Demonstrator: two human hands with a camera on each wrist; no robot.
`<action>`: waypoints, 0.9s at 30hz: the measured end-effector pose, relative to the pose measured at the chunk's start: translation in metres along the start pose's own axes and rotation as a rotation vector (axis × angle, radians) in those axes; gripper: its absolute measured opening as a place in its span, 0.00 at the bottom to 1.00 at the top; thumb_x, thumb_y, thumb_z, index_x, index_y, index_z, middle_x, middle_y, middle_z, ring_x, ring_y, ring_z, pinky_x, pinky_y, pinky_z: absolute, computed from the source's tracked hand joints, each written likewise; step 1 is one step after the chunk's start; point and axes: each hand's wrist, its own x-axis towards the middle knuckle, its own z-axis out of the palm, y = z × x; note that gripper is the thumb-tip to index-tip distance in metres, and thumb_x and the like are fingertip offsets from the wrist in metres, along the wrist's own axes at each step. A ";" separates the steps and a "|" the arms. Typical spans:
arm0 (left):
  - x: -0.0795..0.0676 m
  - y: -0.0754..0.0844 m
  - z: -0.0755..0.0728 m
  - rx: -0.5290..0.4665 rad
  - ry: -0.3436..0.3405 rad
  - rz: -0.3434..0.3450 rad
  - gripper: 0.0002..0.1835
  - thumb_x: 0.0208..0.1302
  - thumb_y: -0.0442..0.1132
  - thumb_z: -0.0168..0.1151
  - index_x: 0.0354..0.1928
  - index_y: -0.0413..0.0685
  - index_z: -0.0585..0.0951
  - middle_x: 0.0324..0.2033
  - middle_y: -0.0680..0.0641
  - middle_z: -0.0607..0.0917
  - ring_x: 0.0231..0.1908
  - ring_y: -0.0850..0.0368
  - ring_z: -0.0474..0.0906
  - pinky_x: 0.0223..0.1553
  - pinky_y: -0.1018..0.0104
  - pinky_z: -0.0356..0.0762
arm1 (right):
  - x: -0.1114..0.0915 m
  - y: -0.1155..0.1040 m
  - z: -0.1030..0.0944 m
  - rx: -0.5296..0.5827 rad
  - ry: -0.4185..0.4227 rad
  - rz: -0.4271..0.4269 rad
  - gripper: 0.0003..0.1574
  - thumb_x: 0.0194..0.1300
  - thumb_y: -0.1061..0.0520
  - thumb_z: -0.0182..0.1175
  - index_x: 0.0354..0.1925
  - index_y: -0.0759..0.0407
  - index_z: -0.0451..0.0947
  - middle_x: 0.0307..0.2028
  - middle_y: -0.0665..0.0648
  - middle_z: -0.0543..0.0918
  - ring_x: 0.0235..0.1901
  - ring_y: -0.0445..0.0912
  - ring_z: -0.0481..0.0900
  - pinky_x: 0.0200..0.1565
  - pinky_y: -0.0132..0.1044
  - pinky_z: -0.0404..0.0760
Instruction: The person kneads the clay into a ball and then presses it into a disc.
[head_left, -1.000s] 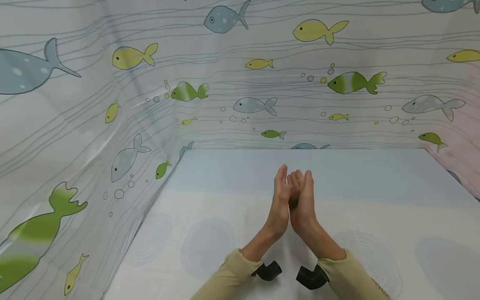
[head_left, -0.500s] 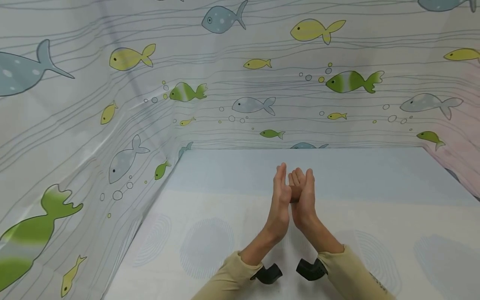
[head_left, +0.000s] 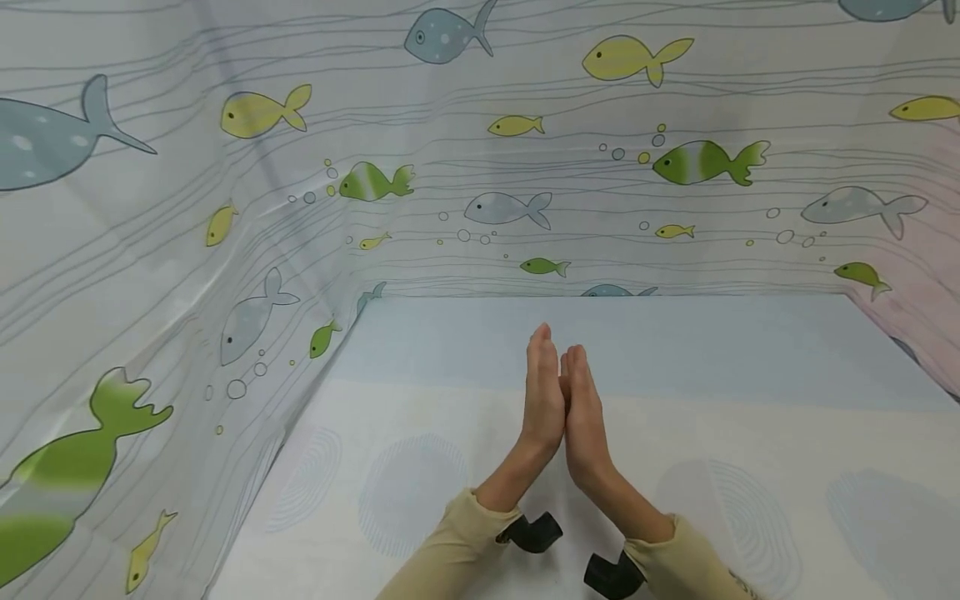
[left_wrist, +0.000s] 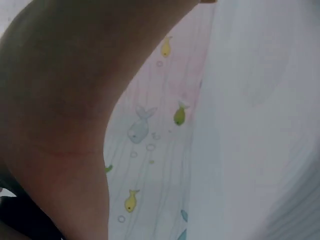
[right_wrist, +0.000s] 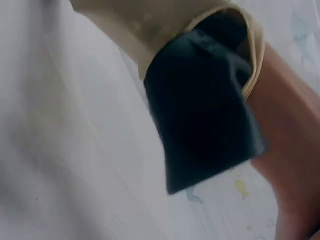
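Note:
In the head view my left hand and right hand are held upright over the table, palm against palm. Fingers on both hands are straight and point away from me. The left fingertips reach a little farther than the right ones. No object shows between the palms, though their inner faces are mostly hidden. A bare wrist fills the left side of the left wrist view. In the right wrist view a black wrist mount sticks out of a beige sleeve, beside a bare forearm.
A pale table cover with blue circle prints lies under the hands. Behind and to the left hangs a white curtain printed with fish; its right part is pinkish. Black mounts sit at both cuffs.
The right fingers, curled before, are now straight. The gap between the palms has closed, and both hands have shifted slightly left.

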 end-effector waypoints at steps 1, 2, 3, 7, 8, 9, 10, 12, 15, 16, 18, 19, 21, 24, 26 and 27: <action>0.001 0.000 0.000 -0.005 0.010 -0.007 0.34 0.78 0.56 0.30 0.77 0.45 0.49 0.76 0.48 0.53 0.76 0.52 0.48 0.74 0.49 0.46 | -0.002 -0.001 0.001 0.005 -0.003 0.001 0.42 0.78 0.34 0.28 0.79 0.52 0.37 0.78 0.45 0.43 0.76 0.41 0.46 0.75 0.42 0.45; 0.002 -0.001 -0.001 -0.011 0.019 -0.016 0.34 0.78 0.56 0.31 0.77 0.45 0.49 0.76 0.47 0.53 0.76 0.52 0.48 0.74 0.50 0.46 | -0.004 -0.001 0.002 0.022 -0.007 0.002 0.42 0.78 0.34 0.28 0.79 0.52 0.36 0.78 0.45 0.43 0.76 0.41 0.45 0.75 0.42 0.45; 0.003 -0.001 -0.001 -0.016 0.024 -0.020 0.34 0.78 0.56 0.31 0.77 0.44 0.49 0.76 0.46 0.53 0.76 0.51 0.47 0.74 0.49 0.46 | -0.005 -0.002 0.003 0.036 -0.013 0.006 0.43 0.78 0.34 0.28 0.79 0.53 0.35 0.78 0.45 0.42 0.77 0.42 0.44 0.75 0.41 0.44; 0.006 -0.002 -0.005 -0.024 0.046 -0.043 0.35 0.77 0.57 0.32 0.77 0.45 0.50 0.76 0.46 0.55 0.75 0.52 0.48 0.74 0.49 0.46 | -0.009 -0.006 0.007 0.096 -0.046 0.003 0.44 0.78 0.34 0.27 0.79 0.54 0.31 0.78 0.46 0.38 0.77 0.43 0.40 0.75 0.43 0.43; 0.008 -0.002 -0.006 -0.027 0.046 -0.042 0.35 0.77 0.58 0.32 0.77 0.45 0.50 0.76 0.46 0.55 0.76 0.52 0.48 0.74 0.48 0.45 | -0.011 -0.007 0.007 0.105 -0.053 0.003 0.44 0.78 0.34 0.26 0.79 0.54 0.31 0.78 0.46 0.37 0.77 0.43 0.39 0.75 0.44 0.42; 0.009 -0.002 -0.007 -0.032 0.046 -0.046 0.35 0.77 0.58 0.32 0.77 0.46 0.50 0.76 0.47 0.55 0.76 0.53 0.48 0.74 0.49 0.45 | -0.012 -0.007 0.008 0.110 -0.061 0.002 0.44 0.78 0.34 0.26 0.79 0.55 0.30 0.78 0.47 0.36 0.77 0.44 0.38 0.75 0.45 0.42; 0.010 -0.001 -0.008 -0.034 0.046 -0.052 0.35 0.77 0.59 0.31 0.78 0.46 0.50 0.76 0.47 0.55 0.76 0.54 0.47 0.74 0.49 0.45 | -0.014 -0.008 0.009 0.111 -0.066 -0.002 0.44 0.78 0.34 0.25 0.79 0.55 0.29 0.78 0.48 0.36 0.77 0.44 0.37 0.75 0.46 0.41; 0.012 0.000 -0.010 -0.045 0.035 -0.054 0.36 0.77 0.59 0.31 0.78 0.47 0.49 0.76 0.47 0.54 0.76 0.54 0.46 0.74 0.49 0.43 | -0.016 -0.009 0.010 0.118 -0.079 -0.020 0.44 0.79 0.35 0.25 0.78 0.56 0.28 0.78 0.51 0.34 0.78 0.46 0.35 0.75 0.49 0.40; 0.017 0.001 -0.014 -0.064 0.028 -0.063 0.37 0.76 0.60 0.30 0.78 0.47 0.48 0.77 0.48 0.53 0.76 0.55 0.45 0.75 0.51 0.42 | -0.020 -0.011 0.012 0.135 -0.099 -0.044 0.44 0.79 0.36 0.24 0.78 0.58 0.27 0.78 0.52 0.32 0.77 0.47 0.31 0.75 0.49 0.39; 0.018 0.001 -0.015 -0.069 0.027 -0.062 0.37 0.76 0.60 0.30 0.78 0.47 0.48 0.77 0.48 0.53 0.76 0.55 0.45 0.75 0.52 0.42 | -0.020 -0.012 0.012 0.142 -0.106 -0.057 0.44 0.79 0.36 0.24 0.78 0.60 0.29 0.78 0.56 0.38 0.77 0.46 0.31 0.75 0.50 0.39; 0.021 0.002 -0.018 -0.077 0.029 -0.062 0.37 0.76 0.60 0.29 0.78 0.47 0.47 0.77 0.48 0.52 0.76 0.55 0.44 0.75 0.53 0.41 | -0.022 -0.014 0.014 0.156 -0.116 -0.067 0.42 0.80 0.38 0.23 0.77 0.62 0.33 0.74 0.58 0.47 0.77 0.44 0.33 0.75 0.50 0.40; 0.023 0.002 -0.019 -0.078 0.033 -0.061 0.37 0.76 0.60 0.28 0.78 0.47 0.47 0.77 0.48 0.52 0.76 0.55 0.44 0.75 0.53 0.41 | -0.022 -0.015 0.015 0.159 -0.115 -0.069 0.41 0.80 0.38 0.23 0.76 0.64 0.39 0.68 0.59 0.54 0.76 0.43 0.36 0.75 0.49 0.41; 0.025 0.004 -0.021 -0.085 0.042 -0.064 0.37 0.76 0.60 0.28 0.78 0.46 0.47 0.77 0.48 0.52 0.77 0.55 0.43 0.75 0.54 0.41 | -0.024 -0.018 0.017 0.156 -0.116 -0.070 0.38 0.80 0.39 0.23 0.71 0.66 0.48 0.58 0.58 0.59 0.74 0.42 0.45 0.74 0.49 0.44; 0.027 0.004 -0.025 -0.108 0.043 -0.080 0.38 0.75 0.61 0.28 0.78 0.47 0.45 0.77 0.47 0.50 0.77 0.55 0.41 0.75 0.54 0.39 | -0.026 -0.022 0.019 0.150 -0.119 -0.076 0.37 0.80 0.39 0.22 0.62 0.69 0.56 0.53 0.59 0.61 0.69 0.44 0.53 0.72 0.48 0.48; 0.027 0.002 -0.027 -0.137 0.036 -0.104 0.39 0.75 0.62 0.28 0.79 0.48 0.43 0.78 0.48 0.49 0.77 0.55 0.39 0.75 0.54 0.37 | -0.028 -0.023 0.019 0.142 -0.136 -0.081 0.41 0.80 0.39 0.21 0.67 0.72 0.51 0.64 0.61 0.59 0.71 0.45 0.50 0.73 0.51 0.46; 0.027 0.001 -0.028 -0.153 0.028 -0.117 0.40 0.74 0.63 0.28 0.79 0.48 0.43 0.78 0.48 0.48 0.77 0.55 0.37 0.75 0.54 0.36 | -0.030 -0.024 0.019 0.137 -0.146 -0.082 0.42 0.80 0.39 0.20 0.72 0.70 0.46 0.70 0.60 0.54 0.74 0.45 0.44 0.74 0.52 0.42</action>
